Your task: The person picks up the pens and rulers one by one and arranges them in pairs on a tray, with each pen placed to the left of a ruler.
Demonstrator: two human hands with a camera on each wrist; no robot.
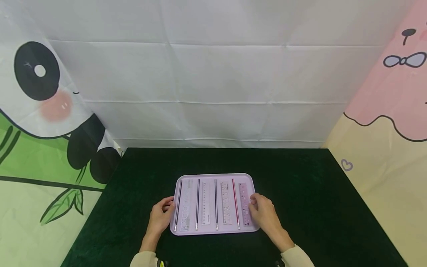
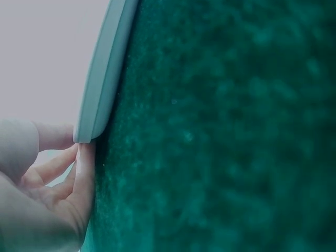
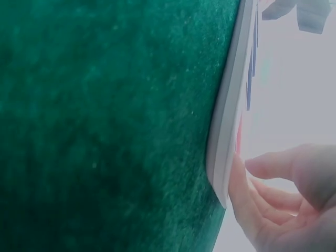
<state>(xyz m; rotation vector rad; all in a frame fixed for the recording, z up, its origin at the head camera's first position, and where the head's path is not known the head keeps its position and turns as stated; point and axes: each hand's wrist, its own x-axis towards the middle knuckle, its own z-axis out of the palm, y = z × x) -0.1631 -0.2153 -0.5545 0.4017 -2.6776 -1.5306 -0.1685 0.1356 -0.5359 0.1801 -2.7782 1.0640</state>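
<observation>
A pale lilac tray point(image 1: 228, 230) lies on the dark green tabletop. My left hand point(image 1: 161, 218) grips its left edge, thumb and fingers meeting at the rim in the left wrist view. On the opposite edge my right hand point(image 1: 265, 213) holds the rim with bent fingers, the thumb reaching over the inside. Pencils and rulers alternate upright across the tray: black pencils, a red pencil point(image 1: 236, 204), a clear stencil ruler point(image 1: 185, 205), a white ruler point(image 1: 206, 204), another stencil ruler point(image 1: 226, 204) and a pink ruler point(image 1: 245, 204) near my right hand.
Green velvety cloth covers the table point(image 1: 317, 207). A creased white sheet point(image 1: 220, 81) hangs behind its far edge. Cartoon-printed hangings stand at the left point(image 1: 36, 155) and right point(image 1: 383, 148) sides.
</observation>
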